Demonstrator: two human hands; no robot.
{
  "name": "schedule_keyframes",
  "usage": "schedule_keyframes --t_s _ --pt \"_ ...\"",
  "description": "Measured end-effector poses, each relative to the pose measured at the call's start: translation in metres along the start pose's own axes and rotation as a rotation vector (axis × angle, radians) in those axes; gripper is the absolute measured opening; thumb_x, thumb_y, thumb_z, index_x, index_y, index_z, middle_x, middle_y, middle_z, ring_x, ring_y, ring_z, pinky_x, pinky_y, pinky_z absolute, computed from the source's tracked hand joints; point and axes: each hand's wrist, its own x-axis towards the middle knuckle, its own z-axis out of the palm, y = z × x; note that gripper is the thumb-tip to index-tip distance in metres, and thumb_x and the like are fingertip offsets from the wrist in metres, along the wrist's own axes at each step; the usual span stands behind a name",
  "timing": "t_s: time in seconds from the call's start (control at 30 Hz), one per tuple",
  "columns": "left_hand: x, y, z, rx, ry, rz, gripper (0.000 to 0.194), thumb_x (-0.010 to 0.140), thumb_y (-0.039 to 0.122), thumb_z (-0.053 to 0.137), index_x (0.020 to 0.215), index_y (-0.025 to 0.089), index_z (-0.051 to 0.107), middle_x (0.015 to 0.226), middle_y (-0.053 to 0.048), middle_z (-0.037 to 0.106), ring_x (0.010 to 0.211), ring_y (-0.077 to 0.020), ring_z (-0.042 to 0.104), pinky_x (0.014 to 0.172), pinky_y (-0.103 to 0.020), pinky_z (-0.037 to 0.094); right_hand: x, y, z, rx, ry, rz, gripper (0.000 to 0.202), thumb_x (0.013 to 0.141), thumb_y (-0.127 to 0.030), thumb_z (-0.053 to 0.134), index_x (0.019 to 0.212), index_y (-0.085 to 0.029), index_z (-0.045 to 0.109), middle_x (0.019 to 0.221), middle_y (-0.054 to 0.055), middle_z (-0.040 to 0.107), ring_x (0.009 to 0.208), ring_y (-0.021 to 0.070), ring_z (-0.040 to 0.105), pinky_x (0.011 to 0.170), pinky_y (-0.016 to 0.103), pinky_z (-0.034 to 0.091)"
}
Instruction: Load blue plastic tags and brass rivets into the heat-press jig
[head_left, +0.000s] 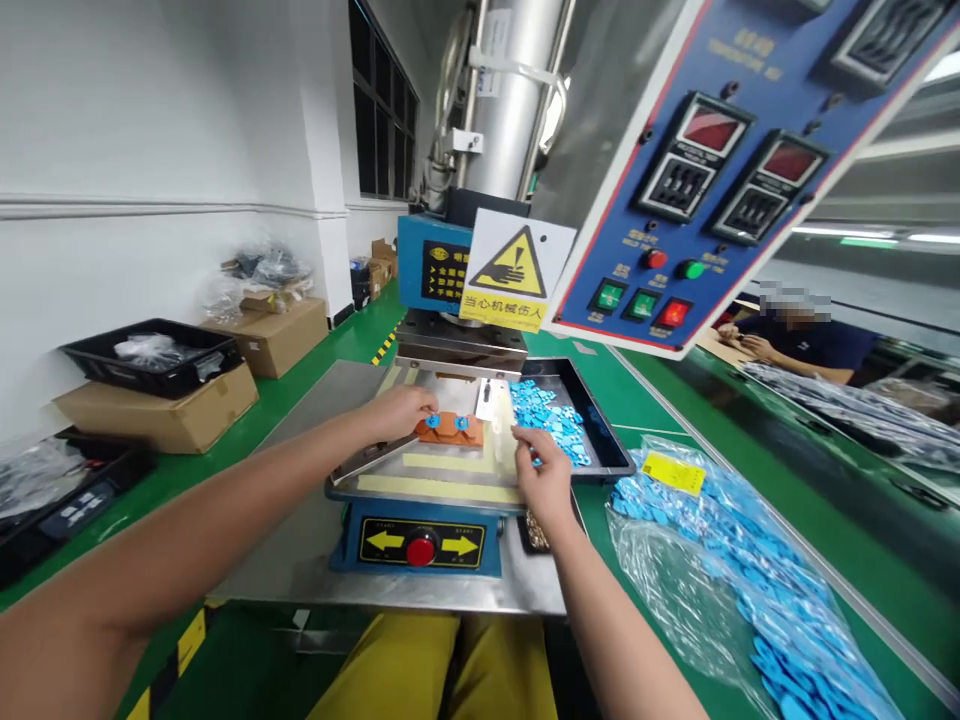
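My left hand (397,412) rests on the press bed, its fingertips pinching a small blue part (433,421) at the left end of the orange fixture block (450,430). A second blue part (461,423) sits on that block. My right hand (541,470) hovers at the bed's right side, fingers curled by the edge of the black tray (611,445) holding several loose blue parts (551,415); whether it grips one I cannot tell. The metal bed (442,470) carries yellow tape strips.
The press head with a yellow warning sign (514,270) hangs just behind the fixture. A blue control panel (705,180) juts in above right. A plastic bag of blue parts (742,570) lies at right. Boxes and black trays (161,375) stand at left. Another person (795,335) sits far right.
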Motion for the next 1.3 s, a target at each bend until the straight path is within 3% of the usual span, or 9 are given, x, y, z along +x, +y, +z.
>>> schedule_keyframes --t_s 0.1,0.2,0.33,0.4,0.47,0.57,0.7,1.0,1.3 --pt "-0.006 0.013 -0.002 0.043 0.076 0.003 0.020 0.083 0.019 0.047 0.086 0.017 0.067 0.089 -0.009 0.068 0.084 -0.0228 0.060 0.079 -0.033 0.045 -0.038 0.020 -0.053 -0.033 0.098 0.151 0.023 0.085 -0.024 0.050 0.096 -0.020 0.069 0.093 0.007 0.068 0.084 0.0200 0.062 0.066 0.030 0.049" --pt "-0.024 0.057 0.020 0.040 0.179 0.147 0.025 0.089 0.026 0.043 0.086 0.017 0.066 0.087 -0.009 0.065 0.088 -0.0233 0.058 0.083 -0.035 0.045 -0.080 0.037 -0.095 -0.109 0.004 0.286 0.020 0.083 -0.027 0.055 0.094 -0.021 0.070 0.088 0.005 0.070 0.074 0.0195 0.062 0.062 0.031 0.048" --pt "-0.056 0.146 0.091 -0.149 -0.050 0.366 0.028 0.092 0.018 0.038 0.081 0.018 0.064 0.080 -0.008 0.062 0.079 -0.0192 0.058 0.077 -0.030 0.047 -0.112 0.049 -0.107 -0.262 -0.268 0.246 0.019 0.085 -0.022 0.053 0.095 -0.022 0.069 0.090 0.006 0.069 0.081 0.0211 0.062 0.072 0.034 0.049" --pt "-0.061 0.177 0.133 -0.208 -0.081 0.253 0.024 0.091 0.014 0.039 0.084 0.017 0.062 0.082 -0.008 0.060 0.077 -0.0194 0.058 0.072 -0.030 0.048 -0.116 0.052 -0.101 -0.367 -0.323 0.186 0.020 0.085 -0.019 0.052 0.096 -0.020 0.069 0.090 0.007 0.067 0.087 0.0226 0.061 0.077 0.036 0.049" --pt "-0.053 0.191 0.170 -0.283 -0.021 0.107 0.020 0.087 0.009 0.042 0.094 0.016 0.060 0.090 -0.009 0.060 0.082 -0.0204 0.059 0.075 -0.033 0.050 -0.115 0.053 -0.094 -0.458 -0.351 0.155 0.019 0.086 -0.017 0.052 0.096 -0.019 0.068 0.089 0.008 0.066 0.087 0.0229 0.060 0.076 0.035 0.049" --pt "-0.031 0.188 0.206 -0.319 0.112 -0.090 0.029 0.080 0.003 0.046 0.105 0.015 0.055 0.100 -0.011 0.056 0.091 -0.0229 0.059 0.082 -0.038 0.050 -0.111 0.055 -0.087 -0.568 -0.380 0.141 0.016 0.087 -0.017 0.054 0.094 -0.019 0.068 0.087 0.007 0.065 0.088 0.0229 0.059 0.074 0.032 0.047" --pt "-0.013 0.176 0.226 -0.289 0.135 -0.111 0.025 0.079 0.002 0.047 0.099 0.013 0.057 0.096 -0.011 0.054 0.088 -0.0227 0.059 0.081 -0.039 0.050 -0.107 0.054 -0.084 -0.697 -0.413 0.130 0.012 0.086 -0.020 0.056 0.087 -0.021 0.068 0.083 0.006 0.064 0.085 0.0222 0.059 0.066 0.029 0.044" --pt "-0.006 0.176 0.223 -0.229 0.063 -0.119 0.017 0.079 0.002 0.049 0.087 0.013 0.061 0.088 -0.007 0.055 0.083 -0.0191 0.056 0.079 -0.032 0.048 -0.101 0.050 -0.082 -0.756 -0.529 0.194 0.014 0.088 -0.023 0.054 0.084 -0.022 0.067 0.083 0.005 0.063 0.083 0.0182 0.055 0.065 0.026 0.037" --pt "0.000 0.179 0.220 -0.180 0.024 -0.166 0.017 0.079 0.003 0.047 0.082 0.014 0.059 0.085 -0.008 0.056 0.082 -0.0199 0.056 0.079 -0.033 0.047 -0.105 0.056 -0.083 -0.607 -0.396 0.188 0.010 0.085 -0.020 0.057 0.079 -0.022 0.065 0.082 0.002 0.064 0.083 0.0172 0.058 0.068 0.025 0.039"
